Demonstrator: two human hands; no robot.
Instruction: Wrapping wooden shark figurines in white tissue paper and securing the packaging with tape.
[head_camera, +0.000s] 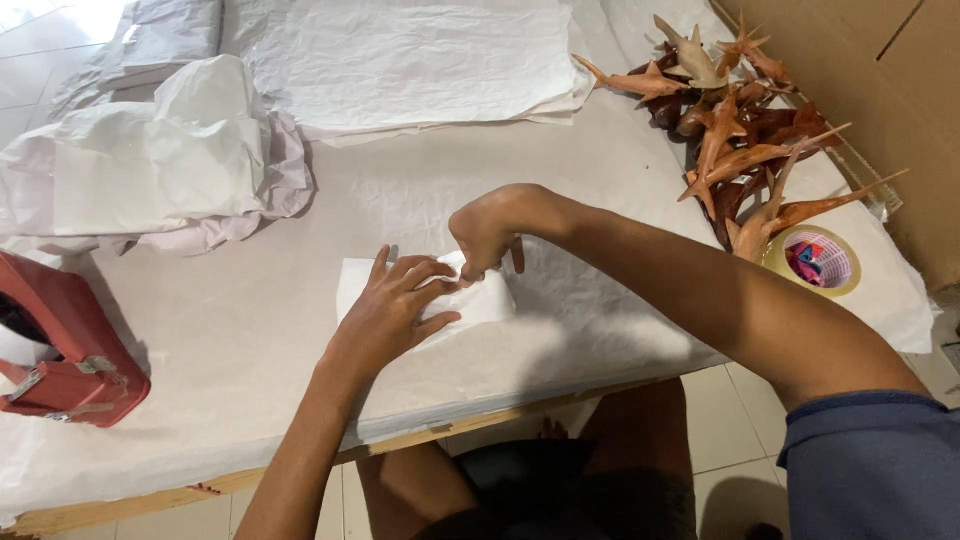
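On the paper-covered counter, the left hand lies open, pressing a small white paper parcel flat, while the right hand pinches its top edge — a wrapping fold in progress, I judge — needing a firm crease.

Both hands, left hand and right hand, on white paper parcel

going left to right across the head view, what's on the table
red tape dispenser → crumpled white paper heap → left hand → right hand, both on the small white paper wrap → pile of brown wooden carvings → roll of tape
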